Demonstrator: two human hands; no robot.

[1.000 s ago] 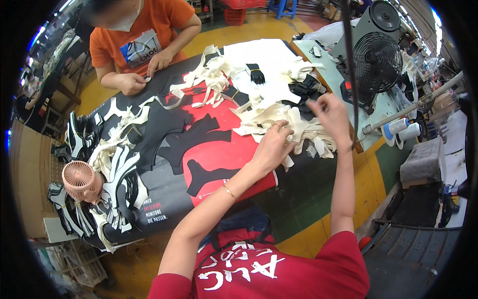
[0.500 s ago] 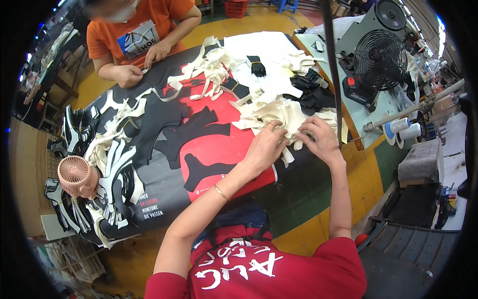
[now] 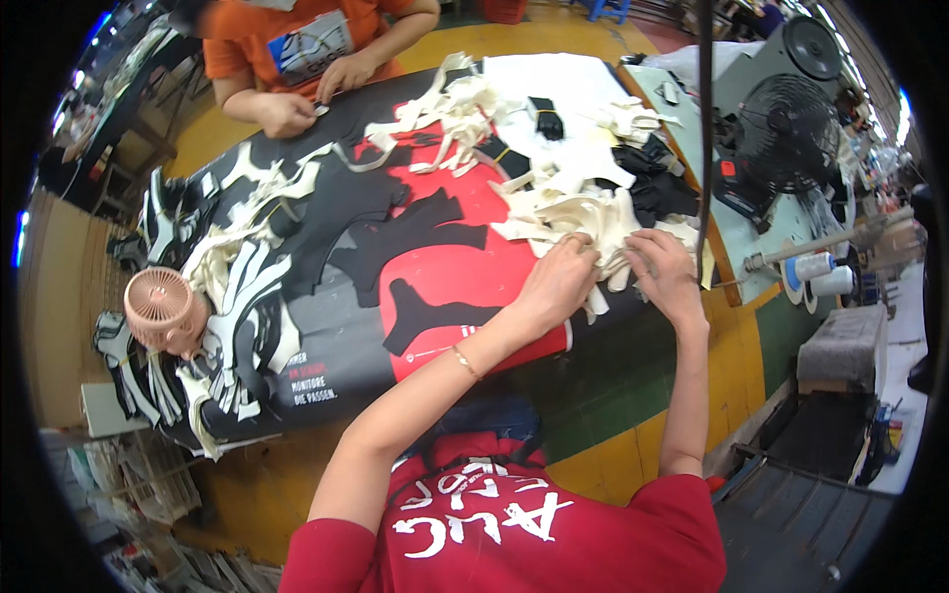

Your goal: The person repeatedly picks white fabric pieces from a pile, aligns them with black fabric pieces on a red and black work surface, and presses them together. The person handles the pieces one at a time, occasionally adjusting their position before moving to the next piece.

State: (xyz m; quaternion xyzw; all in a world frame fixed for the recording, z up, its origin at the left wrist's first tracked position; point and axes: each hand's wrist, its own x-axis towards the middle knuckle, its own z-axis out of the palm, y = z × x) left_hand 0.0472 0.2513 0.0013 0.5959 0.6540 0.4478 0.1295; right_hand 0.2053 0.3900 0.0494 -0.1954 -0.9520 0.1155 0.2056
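Both of my hands are at a heap of cream-coloured cut fabric pieces [image 3: 583, 210] near the table's right end. Bent fingers of my left hand [image 3: 561, 282] pinch a cream piece at the heap's near edge. Just right of it, my right hand [image 3: 668, 273] has its thumb and fingers closed on cream fabric too; the fingers partly hide what they grip. Flat black cut pieces [image 3: 423, 314] lie to the left of my forearm on a black and red printed sheet [image 3: 465, 358]. Dark folded pieces [image 3: 654, 180] sit behind my right hand.
Across the table, a person in orange holds a small pale piece in their hands [image 3: 292, 114]. A pink fan [image 3: 163, 308] stands at the left among black-and-white pieces [image 3: 229, 351]. A dark pole [image 3: 704, 128] rises beside my right hand; a black fan [image 3: 788, 130] stands beyond.
The view has shifted a little, so the table appears farther right. My hands stay at the cream heap, fingers still pinching fabric, with only slight movement.
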